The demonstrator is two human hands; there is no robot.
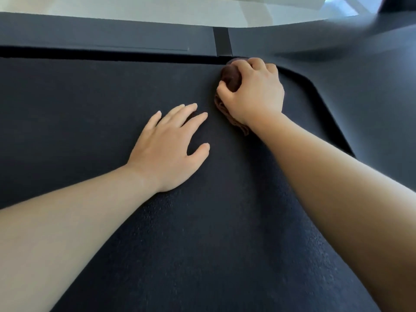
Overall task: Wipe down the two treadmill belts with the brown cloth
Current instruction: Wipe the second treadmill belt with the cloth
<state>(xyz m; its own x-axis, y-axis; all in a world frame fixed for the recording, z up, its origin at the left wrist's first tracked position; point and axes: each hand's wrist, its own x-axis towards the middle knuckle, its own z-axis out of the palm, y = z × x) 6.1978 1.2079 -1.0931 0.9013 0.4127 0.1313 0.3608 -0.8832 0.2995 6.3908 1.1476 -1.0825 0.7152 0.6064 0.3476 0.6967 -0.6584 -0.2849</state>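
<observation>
A black textured treadmill belt [101,104] fills most of the view. My right hand [254,93] grips the bunched brown cloth [230,78] and holds it against the belt's far right corner, close to the dark gap at the belt's edge. Most of the cloth is hidden under the hand; a fold shows below the wrist. My left hand [171,145] lies flat on the belt with fingers spread, to the left of the cloth and not touching it. Only one belt is in view.
Beyond the belt runs the treadmill's dark grey frame [112,34], with a black strip [222,41] across it. A grey side rail [360,86] curves round the belt's right corner. Light floor [157,7] shows at the top.
</observation>
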